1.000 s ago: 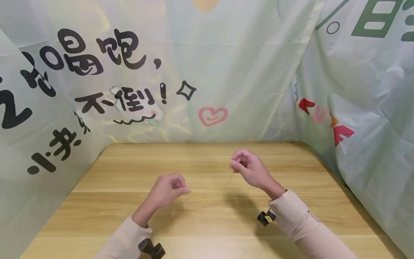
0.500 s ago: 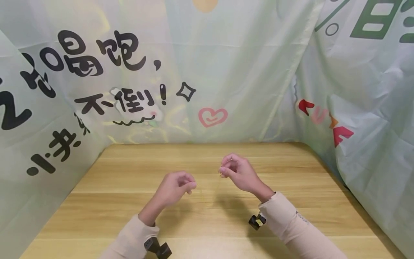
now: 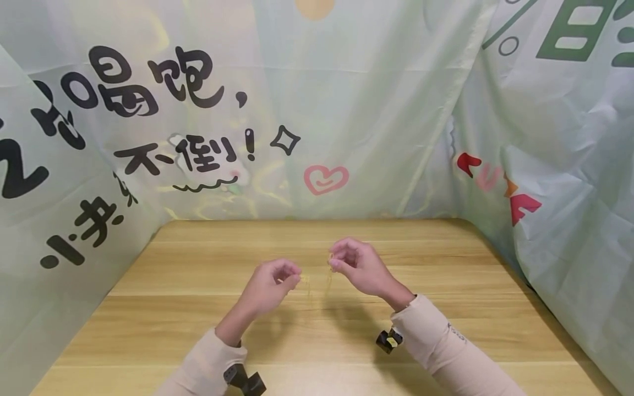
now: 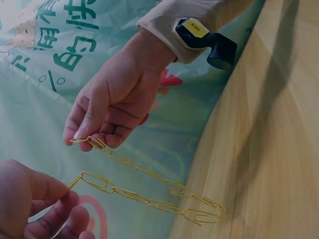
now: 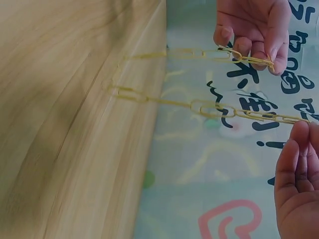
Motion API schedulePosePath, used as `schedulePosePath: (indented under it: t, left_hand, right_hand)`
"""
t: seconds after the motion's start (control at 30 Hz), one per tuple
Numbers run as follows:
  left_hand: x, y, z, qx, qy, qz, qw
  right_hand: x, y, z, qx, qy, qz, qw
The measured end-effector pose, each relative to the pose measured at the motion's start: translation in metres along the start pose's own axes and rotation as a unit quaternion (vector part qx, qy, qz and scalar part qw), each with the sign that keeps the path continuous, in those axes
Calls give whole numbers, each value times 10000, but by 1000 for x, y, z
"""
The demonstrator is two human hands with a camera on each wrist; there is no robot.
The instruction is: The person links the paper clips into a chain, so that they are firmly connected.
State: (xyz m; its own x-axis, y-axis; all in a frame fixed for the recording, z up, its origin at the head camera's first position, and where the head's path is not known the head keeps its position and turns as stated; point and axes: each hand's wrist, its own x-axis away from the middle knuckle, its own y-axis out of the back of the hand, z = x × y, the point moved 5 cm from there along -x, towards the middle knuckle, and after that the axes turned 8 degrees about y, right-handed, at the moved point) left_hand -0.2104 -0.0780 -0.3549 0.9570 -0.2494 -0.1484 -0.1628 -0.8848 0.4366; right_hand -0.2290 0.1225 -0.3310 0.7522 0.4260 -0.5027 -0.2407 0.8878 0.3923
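A chain of yellow paper clips hangs in a loop between my two hands, above the table. My left hand pinches one end between thumb and fingertips. The other end is pinched by my right hand, slightly farther back and higher in the head view. Both strands and the sagging bottom of the loop show in the right wrist view, where the lower strand of clips leads to the right fingertips. From the head, the chain is thin and faint against the wood.
The wooden table lies below both hands. Pale green printed cloth hangs behind it and along both sides. Each sleeve cuff carries a small black camera, such as the right one.
My right hand has moved left and slightly toward me. My left hand has moved a little right and up. The gap between them is smaller, and chain now shows at both fingertips.
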Motion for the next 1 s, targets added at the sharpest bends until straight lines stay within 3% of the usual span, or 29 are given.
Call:
schedulePosePath:
  t: [0.1, 0.43, 0.77, 1.0]
  left_hand:
    - [0, -1, -1, 64, -120, -31, 9999]
    - [-2, -6, -3, 339, -4, 63, 9994]
    - [-4, -9, -1, 711, 209, -266, 9969]
    - [-4, -10, -6, 752, -55, -369, 9965]
  right_hand:
    - [0, -1, 0, -28, -21, 23, 10000]
    - [-1, -7, 5, -233, -26, 102, 9997]
    - [-1, -13, 6, -316, -12, 280, 9991]
    - [-2, -16, 6, -255, -248, 402, 9986]
